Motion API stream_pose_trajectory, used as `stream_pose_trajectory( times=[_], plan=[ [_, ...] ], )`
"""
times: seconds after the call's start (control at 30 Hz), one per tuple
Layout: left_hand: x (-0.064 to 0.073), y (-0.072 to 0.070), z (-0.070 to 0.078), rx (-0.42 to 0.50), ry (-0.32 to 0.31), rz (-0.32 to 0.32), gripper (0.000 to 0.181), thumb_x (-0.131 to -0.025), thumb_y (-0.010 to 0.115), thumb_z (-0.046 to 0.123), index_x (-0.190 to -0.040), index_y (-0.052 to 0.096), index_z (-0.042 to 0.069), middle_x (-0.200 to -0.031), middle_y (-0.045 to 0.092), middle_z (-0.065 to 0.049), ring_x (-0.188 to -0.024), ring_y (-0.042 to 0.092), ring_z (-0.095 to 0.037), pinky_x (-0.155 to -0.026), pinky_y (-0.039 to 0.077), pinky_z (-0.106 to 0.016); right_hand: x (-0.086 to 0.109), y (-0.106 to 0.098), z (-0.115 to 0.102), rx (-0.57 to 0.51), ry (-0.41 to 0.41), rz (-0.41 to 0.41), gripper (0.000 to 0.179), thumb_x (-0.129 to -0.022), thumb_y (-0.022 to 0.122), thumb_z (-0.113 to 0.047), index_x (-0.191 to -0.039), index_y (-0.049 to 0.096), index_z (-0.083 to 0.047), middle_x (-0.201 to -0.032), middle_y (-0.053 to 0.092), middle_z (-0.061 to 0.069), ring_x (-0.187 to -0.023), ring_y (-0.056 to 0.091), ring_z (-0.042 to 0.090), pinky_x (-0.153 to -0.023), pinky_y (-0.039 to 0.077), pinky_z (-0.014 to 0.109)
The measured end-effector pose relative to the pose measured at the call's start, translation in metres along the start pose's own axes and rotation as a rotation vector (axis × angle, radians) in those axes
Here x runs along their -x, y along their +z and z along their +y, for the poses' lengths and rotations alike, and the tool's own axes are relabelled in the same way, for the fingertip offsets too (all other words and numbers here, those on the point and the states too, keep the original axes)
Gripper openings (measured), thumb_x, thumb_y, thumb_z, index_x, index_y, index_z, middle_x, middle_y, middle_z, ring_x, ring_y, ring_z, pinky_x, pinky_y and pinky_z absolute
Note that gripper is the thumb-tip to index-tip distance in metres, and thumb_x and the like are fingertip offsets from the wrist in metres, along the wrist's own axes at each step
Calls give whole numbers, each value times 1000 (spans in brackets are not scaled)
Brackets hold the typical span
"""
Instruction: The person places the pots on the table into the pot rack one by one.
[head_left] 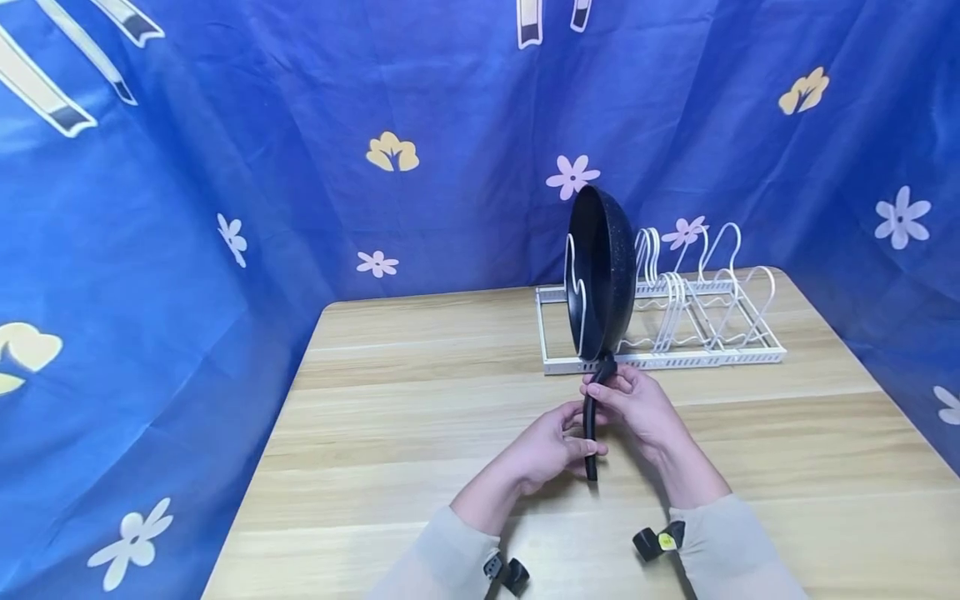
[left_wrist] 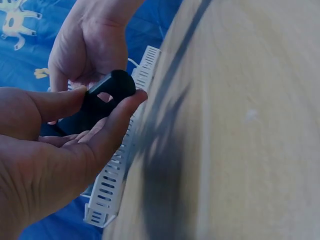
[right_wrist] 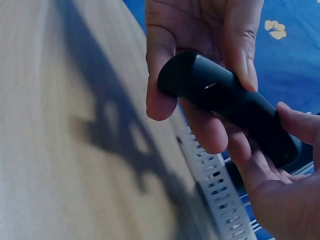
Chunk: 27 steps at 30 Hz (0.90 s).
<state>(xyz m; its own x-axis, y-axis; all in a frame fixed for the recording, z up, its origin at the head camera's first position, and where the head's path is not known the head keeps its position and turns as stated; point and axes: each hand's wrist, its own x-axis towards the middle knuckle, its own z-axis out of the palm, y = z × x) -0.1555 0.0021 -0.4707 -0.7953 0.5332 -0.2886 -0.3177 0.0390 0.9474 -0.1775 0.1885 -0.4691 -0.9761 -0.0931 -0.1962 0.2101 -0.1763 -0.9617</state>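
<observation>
A black speckled frying pan [head_left: 619, 267] stands on edge in the left end of a white wire rack [head_left: 663, 360], its handle pointing toward me. One white wire divider [head_left: 576, 279] passes across the pan's open side. My left hand [head_left: 551, 450] holds the black handle [left_wrist: 100, 102] near its free end, thumb on one side and fingers on the other. Closer to the pan, my right hand [head_left: 637, 408] pinches the same handle between thumb and fingers. Both wrist views show the handle's end with its hanging hole; the pan's body is mostly hidden there.
Several more white wire dividers [head_left: 675, 308] rise along the rack to the right of the pan. The rack stands near the back right of the wooden table [head_left: 420, 375]. A blue patterned cloth [head_left: 465, 125] hangs behind and at both sides.
</observation>
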Motion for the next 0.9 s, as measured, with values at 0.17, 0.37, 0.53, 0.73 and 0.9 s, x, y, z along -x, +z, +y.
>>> stream_pose_trajectory(
  times=[0.17,0.37,0.53,0.73,0.9],
  plan=[
    [-6,-2,-7,-32,-17,41,56,-99,66,-10,-152,51,-2,-147,65,-22,-112,76,-40,-90,69,-49,-6,-4,11,-54,1,-8,30,-100,69,4,-128,60,2,-101,83,-12,-99,78,3,-95,64,21],
    [-9,-6,-13,-73,-44,87,54,-98,70,-8,-150,56,-3,-138,72,-22,-111,77,-34,-90,70,-44,-14,-8,20,-46,11,-43,32,-102,69,2,-132,58,6,-106,83,-9,-103,78,3,-97,63,20],
    [-10,-7,-14,-146,-37,114,54,-97,73,-7,-149,59,-4,-137,75,-20,-114,78,-33,-92,69,-40,-18,-9,23,-39,22,-43,28,-101,69,2,-127,57,1,-105,83,-8,-102,77,3,-95,63,20],
    [-13,-8,-13,-167,-33,135,53,-96,74,-7,-147,60,-5,-135,76,-19,-116,78,-32,-93,69,-37,-23,-9,23,-35,22,-33,24,-101,69,4,-121,58,-2,-98,82,-10,-97,77,2,-91,64,20],
    [-15,-10,-12,-188,-25,146,50,-96,74,-7,-145,62,-5,-134,77,-19,-116,78,-31,-93,68,-37,-26,-7,21,-5,30,-23,22,-101,70,2,-119,58,-2,-92,80,-11,-91,77,2,-88,65,21]
  ],
)
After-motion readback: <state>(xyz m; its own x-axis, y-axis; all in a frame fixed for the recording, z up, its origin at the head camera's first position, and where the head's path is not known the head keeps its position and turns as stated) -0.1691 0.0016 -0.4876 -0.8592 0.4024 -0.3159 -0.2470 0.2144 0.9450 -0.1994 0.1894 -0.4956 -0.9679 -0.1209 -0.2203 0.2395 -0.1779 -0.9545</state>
